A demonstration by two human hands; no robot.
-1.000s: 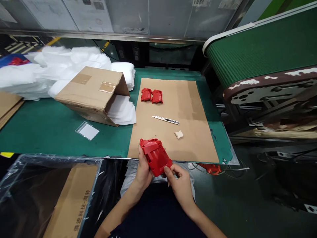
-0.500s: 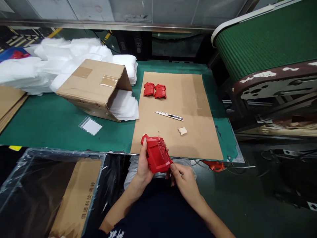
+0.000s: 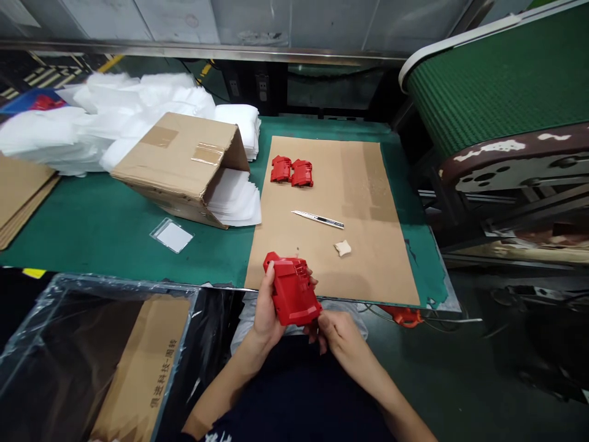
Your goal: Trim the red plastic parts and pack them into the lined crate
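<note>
Just off the near edge of the cardboard sheet, over the person's lap, both hands meet on a red plastic housing. Left hand comes up from below with the forearm angled in from the lower left; its palm cups the housing's left side, the thumb lies along the left edge near the top corner, and fingertips show wrapped round the right side. Right hand reaches in from the lower right, wrist bent slightly inward, fingers curled and pinching the housing's lower right corner. So both hands are closed on the same piece, which is held upright and tilted a little, clear of the bench.

Farther back on the sheet lie two more red parts, touching side by side. Between them and the held piece rests a utility knife, with a small pale scrap near it. Left of the sheet on the green table sits an open carton on its side with white sheets spilling out, and a small clear bag lies in front of it.
</note>
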